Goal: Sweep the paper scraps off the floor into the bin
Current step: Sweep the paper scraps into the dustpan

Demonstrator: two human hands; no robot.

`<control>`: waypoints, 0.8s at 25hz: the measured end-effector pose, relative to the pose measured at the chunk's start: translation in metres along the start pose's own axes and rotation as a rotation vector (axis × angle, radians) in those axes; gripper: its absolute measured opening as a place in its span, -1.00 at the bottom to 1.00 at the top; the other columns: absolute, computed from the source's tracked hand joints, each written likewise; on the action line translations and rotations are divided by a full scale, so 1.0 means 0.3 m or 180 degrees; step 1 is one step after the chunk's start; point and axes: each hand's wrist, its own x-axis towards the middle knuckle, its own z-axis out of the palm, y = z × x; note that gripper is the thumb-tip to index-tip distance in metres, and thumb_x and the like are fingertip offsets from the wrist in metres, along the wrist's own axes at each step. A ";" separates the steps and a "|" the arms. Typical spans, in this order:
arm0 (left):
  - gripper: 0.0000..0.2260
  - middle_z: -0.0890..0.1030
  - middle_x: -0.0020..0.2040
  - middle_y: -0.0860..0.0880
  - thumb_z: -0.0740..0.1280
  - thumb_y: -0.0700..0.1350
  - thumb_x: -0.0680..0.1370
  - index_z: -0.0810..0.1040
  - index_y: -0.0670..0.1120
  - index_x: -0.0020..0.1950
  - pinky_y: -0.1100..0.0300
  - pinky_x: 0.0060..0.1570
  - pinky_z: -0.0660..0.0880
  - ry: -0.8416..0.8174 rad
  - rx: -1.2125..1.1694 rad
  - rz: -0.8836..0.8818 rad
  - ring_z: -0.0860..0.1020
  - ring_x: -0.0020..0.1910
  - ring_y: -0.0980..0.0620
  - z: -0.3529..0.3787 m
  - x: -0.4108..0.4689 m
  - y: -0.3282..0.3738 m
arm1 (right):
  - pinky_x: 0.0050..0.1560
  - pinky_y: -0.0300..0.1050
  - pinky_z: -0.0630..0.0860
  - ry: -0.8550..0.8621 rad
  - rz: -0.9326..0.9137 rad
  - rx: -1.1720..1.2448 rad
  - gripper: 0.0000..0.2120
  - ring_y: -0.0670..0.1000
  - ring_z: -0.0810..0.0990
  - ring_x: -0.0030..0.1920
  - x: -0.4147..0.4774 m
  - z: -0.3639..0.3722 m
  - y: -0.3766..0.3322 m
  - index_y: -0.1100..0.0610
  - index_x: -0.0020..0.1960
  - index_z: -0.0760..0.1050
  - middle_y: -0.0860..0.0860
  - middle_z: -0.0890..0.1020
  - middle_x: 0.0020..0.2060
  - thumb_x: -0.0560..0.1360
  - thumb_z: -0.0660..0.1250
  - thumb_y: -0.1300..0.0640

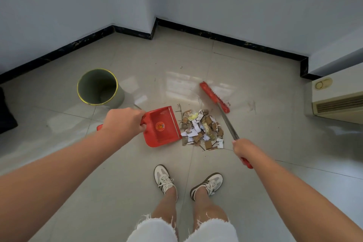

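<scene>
A pile of white and brown paper scraps (202,128) lies on the tiled floor in front of my feet. My left hand (125,122) grips the handle of a red dustpan (163,126), whose open edge rests on the floor touching the pile's left side. My right hand (243,149) holds the metal shaft of a red broom (215,97). The broom head sits on the floor just beyond and to the right of the scraps. A grey-green round bin (115,95) with a yellow rim stands upright to the far left of the dustpan.
White walls with a black skirting (231,40) close the floor at the back and form a jutting corner. A cream unit with a vent (337,102) stands at the right. A dark object (5,112) lies at the left edge. My two sneakers (188,181) stand near the pile.
</scene>
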 end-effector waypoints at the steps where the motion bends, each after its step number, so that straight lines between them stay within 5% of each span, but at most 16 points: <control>1: -0.79 0.48 -0.29 0.04 0.26 0.11 0.49 0.57 0.01 -0.03 0.16 -0.29 0.42 0.0018 -0.0041 -0.0048 0.57 -0.19 -0.09 -0.001 -0.003 0.003 | -0.47 -0.24 0.29 -0.0206 -0.0031 -0.0230 -0.69 0.05 0.39 -0.45 0.005 0.014 -0.034 0.30 0.25 0.46 0.32 0.59 0.08 0.60 0.08 0.27; 2: -0.79 0.53 -0.26 0.02 0.26 0.10 0.49 0.57 0.02 -0.03 0.15 -0.28 0.42 0.0030 -0.0050 -0.0096 0.58 -0.17 -0.10 -0.003 -0.008 0.000 | -0.51 -0.23 0.31 -0.0413 0.0010 -0.0452 -0.69 0.04 0.43 -0.51 0.002 0.030 -0.056 0.37 0.16 0.52 0.33 0.63 0.04 0.58 0.07 0.28; 5: -0.80 0.63 -0.18 -0.01 0.26 0.10 0.49 0.57 0.05 0.00 0.15 -0.28 0.42 0.0100 -0.0020 -0.0129 0.60 -0.13 -0.10 -0.004 -0.024 -0.057 | -0.51 -0.26 0.42 -0.0669 0.0509 -0.0844 -0.48 0.08 0.48 -0.63 -0.013 0.038 -0.063 0.39 -0.43 0.49 0.24 0.56 -0.61 0.59 0.01 0.22; 12: -0.77 0.64 -0.17 0.01 0.26 0.09 0.47 0.60 0.06 0.02 0.17 -0.29 0.45 0.0051 0.0190 0.0141 0.60 -0.15 -0.07 0.033 0.051 -0.142 | -0.48 -0.17 0.25 -0.0522 0.0477 0.0508 -0.58 0.02 0.29 -0.62 -0.034 0.075 0.018 0.26 -0.25 0.29 0.11 0.35 -0.65 0.62 -0.05 0.00; 20: -0.78 0.64 -0.19 -0.02 0.26 0.09 0.49 0.60 0.02 0.00 0.18 -0.33 0.37 0.0058 0.0187 0.0209 0.60 -0.16 -0.10 0.080 0.027 -0.195 | -0.49 -0.17 0.33 -0.0974 0.0089 0.0086 -0.73 0.03 0.35 -0.61 -0.214 0.248 -0.149 0.22 -0.21 0.32 0.11 0.42 -0.52 0.58 0.00 0.12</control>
